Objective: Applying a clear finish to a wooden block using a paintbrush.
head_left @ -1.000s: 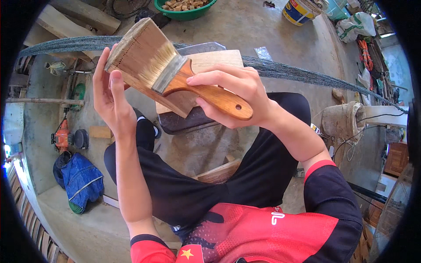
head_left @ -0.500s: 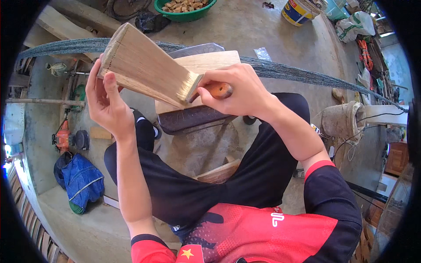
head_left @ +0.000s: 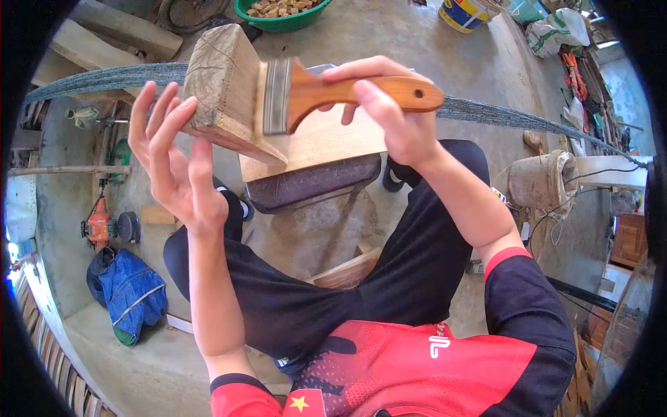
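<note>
Nearest: red-and-black shirt (head_left: 417,365), white chest emblem (head_left: 438,346), yellow-star patch (head_left: 299,404); no words made out. Right hand (head_left: 401,121) closed round the handle of a broad flat brush (head_left: 326,92); no lettering seen on its metal band. Left hand (head_left: 183,179) loosely curved, fingers parted, thumb and fingertips at the lower part of the end of a wooden block (head_left: 229,90). Block tilted, raised over a pale board (head_left: 326,147); bristles at its right-hand face.

Progress: judged mid-brushing. Cracked end grain looks bare and dry; brushed face mostly turned away, so what is done and what is left cannot be told.

Below: board on a dark support (head_left: 313,186).

Farther, on floor: white-yellow-blue bucket (head_left: 462,15), printed label, partly cut off; green basin (head_left: 281,23), wood pieces (head_left: 281,8) inside, no lettering seen
</note>
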Demonstrator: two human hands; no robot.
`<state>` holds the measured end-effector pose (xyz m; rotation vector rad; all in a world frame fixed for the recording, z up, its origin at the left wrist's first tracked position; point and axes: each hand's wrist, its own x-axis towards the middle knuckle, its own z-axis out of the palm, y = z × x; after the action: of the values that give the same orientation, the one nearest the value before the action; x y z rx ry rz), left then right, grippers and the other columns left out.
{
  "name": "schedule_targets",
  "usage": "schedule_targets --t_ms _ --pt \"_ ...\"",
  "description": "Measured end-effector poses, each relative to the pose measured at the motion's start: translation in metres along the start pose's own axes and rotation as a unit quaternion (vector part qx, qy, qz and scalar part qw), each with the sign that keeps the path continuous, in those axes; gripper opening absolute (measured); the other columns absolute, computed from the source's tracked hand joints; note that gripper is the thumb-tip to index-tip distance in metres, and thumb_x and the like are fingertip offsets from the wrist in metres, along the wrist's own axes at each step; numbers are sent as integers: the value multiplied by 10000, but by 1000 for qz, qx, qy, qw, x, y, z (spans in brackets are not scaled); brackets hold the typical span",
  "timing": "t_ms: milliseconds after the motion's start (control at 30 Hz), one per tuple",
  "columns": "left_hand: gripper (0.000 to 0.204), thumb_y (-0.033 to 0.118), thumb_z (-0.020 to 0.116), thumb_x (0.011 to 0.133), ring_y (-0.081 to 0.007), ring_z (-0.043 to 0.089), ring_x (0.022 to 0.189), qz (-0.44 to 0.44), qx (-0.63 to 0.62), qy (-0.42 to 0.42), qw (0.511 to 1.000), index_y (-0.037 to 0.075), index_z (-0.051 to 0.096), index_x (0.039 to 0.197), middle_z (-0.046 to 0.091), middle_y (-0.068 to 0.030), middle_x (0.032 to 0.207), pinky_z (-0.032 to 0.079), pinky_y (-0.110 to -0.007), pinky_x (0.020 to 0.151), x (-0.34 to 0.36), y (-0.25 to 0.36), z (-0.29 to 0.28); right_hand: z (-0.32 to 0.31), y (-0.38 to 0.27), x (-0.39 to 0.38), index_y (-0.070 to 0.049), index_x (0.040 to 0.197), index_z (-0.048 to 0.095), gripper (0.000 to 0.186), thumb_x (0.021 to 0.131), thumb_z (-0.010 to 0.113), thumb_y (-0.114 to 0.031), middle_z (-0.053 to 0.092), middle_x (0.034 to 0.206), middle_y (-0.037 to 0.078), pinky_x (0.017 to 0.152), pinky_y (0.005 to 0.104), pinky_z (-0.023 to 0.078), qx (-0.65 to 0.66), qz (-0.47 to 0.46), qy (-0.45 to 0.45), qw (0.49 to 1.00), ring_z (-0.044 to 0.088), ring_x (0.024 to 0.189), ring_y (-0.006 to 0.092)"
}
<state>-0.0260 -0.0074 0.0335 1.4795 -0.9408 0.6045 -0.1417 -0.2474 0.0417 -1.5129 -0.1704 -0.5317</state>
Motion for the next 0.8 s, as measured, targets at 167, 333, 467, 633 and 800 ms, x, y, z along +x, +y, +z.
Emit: schedule_targets --t_ms 167,333,467,633,800 --pt "292 33 696 967 -366 506 1460 19 41 2 999 17 711 1259 430 -234 1598 383 -510 1229 6 -1 -7 -5 -6 -1 26 1214 748 248 1021 601 -25 798 1090 116 747 264 606 2 -62 13 998 781 950 150" --pt "255 25 741 952 -377 490 1474 67 97 4 993 37 705 1204 462 -237 1589 365 -521 1242 7 1 -10 -2 -10 -4 31 1155 771 268 923 636 35 810 1086 137 834 298 626 -25 -101 -25 994 788 977 180" --pt "244 133 725 1018 -398 474 1492 77 72 4 994 26 661 1227 537 -275 1550 335 -529 1252 5 -5 -7 -8 -11 -3 26 1145 771 282 896 640 32 811 1067 160 854 321 629 -106 -200 -79 971 799 960 230" --pt "579 487 416 1141 -430 468 1492 65 83 -46 993 -17 643 1313 653 -248 1432 323 -523 1245 7 -7 -4 13 -7 -11 56 1219 712 239 1036 578 -18 769 1186 178 704 286 611 111 -55 5 992 750 841 174" --pt "918 769 267 1065 -405 377 1557 0 67 -80 995 -22 562 1424 520 -260 1573 215 -538 1296 4 -7 -10 14 -8 -18 29 1208 730 247 969 674 0 789 1138 192 794 342 640 -29 -139 -13 990 801 981 255"
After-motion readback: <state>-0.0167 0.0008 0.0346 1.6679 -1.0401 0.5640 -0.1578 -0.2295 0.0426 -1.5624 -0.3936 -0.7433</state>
